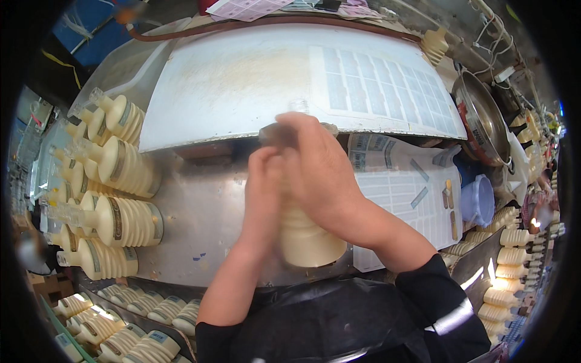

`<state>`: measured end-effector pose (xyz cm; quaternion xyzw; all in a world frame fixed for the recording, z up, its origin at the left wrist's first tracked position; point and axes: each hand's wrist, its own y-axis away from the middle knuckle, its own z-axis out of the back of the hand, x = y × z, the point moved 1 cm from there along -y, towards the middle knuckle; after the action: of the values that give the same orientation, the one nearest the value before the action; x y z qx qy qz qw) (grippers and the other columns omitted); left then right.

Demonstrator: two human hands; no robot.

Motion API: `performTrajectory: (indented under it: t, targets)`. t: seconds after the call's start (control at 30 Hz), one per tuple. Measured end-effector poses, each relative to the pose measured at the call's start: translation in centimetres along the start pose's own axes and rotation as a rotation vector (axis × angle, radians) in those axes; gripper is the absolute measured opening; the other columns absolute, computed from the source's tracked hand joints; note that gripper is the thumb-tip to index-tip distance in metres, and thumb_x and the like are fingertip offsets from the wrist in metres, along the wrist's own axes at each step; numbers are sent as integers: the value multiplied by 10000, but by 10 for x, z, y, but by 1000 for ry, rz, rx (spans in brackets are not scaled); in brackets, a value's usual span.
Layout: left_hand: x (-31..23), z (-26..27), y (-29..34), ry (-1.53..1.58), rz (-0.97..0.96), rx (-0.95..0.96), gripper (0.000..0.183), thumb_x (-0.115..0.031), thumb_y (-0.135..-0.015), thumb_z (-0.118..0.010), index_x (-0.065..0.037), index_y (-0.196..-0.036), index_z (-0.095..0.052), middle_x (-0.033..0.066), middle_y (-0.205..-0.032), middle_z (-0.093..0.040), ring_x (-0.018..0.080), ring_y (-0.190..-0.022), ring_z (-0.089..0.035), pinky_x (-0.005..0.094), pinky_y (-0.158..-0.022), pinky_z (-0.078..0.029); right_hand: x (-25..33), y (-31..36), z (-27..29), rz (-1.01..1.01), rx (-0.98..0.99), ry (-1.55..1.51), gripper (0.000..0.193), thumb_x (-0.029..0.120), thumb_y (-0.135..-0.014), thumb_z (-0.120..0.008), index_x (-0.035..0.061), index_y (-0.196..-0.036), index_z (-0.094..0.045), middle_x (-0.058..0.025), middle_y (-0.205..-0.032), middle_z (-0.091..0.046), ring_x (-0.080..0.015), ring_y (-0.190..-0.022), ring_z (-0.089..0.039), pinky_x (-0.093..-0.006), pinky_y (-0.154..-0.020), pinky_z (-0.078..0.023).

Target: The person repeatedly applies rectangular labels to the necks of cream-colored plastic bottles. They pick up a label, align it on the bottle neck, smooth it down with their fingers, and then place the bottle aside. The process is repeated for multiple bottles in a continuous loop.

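Both hands are wrapped round a cream ribbed bottle (311, 249), held over the metal worktop with its wide base toward me. My left hand (264, 190) closes on its left side, slightly blurred. Against its right and upper side lies my right hand (321, 163), fingers curled over toward the neck. The hands hide most of the bottle's front, so I cannot tell if it bears a label. A clear neck (298, 106) shows faintly just beyond my fingers.
Labelled cream bottles (124, 221) stand grouped at the left; more fill crates (148, 308) at lower left and lower right. A raised white board (230, 78) carries a label sheet (381, 85). Partly used label sheets (393, 199), a lilac bucket (478, 201) and a steel basin (484, 118) lie rightward.
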<state>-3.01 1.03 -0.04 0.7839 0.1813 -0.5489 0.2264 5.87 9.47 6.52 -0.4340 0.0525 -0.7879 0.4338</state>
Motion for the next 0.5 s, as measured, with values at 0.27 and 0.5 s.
performTrajectory:
  t: [0.27,0.5]
  targets:
    - [17,1,-9,-177,27,57,402,-390,-1128,-391,-42,-1274,-529,100,-1157,-627,156,-1077,-587,325,-971,-478,-74,30,25,-229,-179,-176,403,68,-983,-539,-5,-1375,-482,-172,-1297,-590,-290,-1189,-590,-393,-1055,-452]
    - [5,-4,8,-372,-90,-110,483,-320,-1146,-311,-24,-1521,-380,145,-1357,-553,204,-1212,-558,353,-1061,-453,-28,11,24,-114,-166,-243,430,68,-986,-549,-15,-1397,-454,-178,-1288,-572,-288,-1198,-581,-390,-1048,-460]
